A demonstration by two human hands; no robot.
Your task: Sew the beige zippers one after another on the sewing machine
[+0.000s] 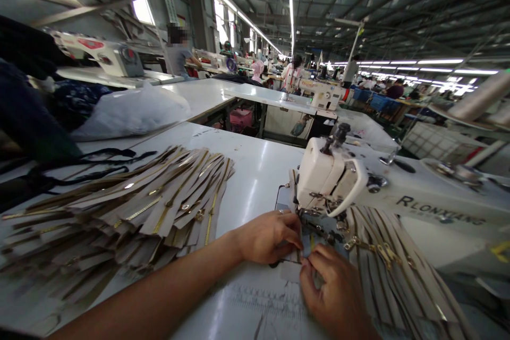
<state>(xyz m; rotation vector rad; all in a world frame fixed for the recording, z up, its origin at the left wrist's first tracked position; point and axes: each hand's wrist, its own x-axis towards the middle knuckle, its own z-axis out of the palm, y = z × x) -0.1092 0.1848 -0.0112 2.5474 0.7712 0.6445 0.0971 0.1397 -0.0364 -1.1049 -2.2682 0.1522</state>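
My left hand (pixel 274 237) is beside the needle area of a white sewing machine (pixel 332 175), its fingers curled down onto the end of a zipper (pixel 300 256). My right hand (pixel 332 287) pinches the same end between thumb and forefinger, just in front of the presser foot. Most of this zipper is hidden by my fingers and the machine head. To the left lies a large loose pile of beige zippers with gold teeth (pixel 159 212). More zippers with gold pulls (pixel 394 255) hang in a row under the machine arm on the right.
A ruler scale (pixel 266 300) is marked on the white table (pixel 239 180) near me. Beyond the pile lie a white plastic bag (pixel 137 109) and dark cloth (pixel 27 95). Other sewing machines (pixel 115 56) stand on tables ahead, with people (pixel 181 56) working farther back.
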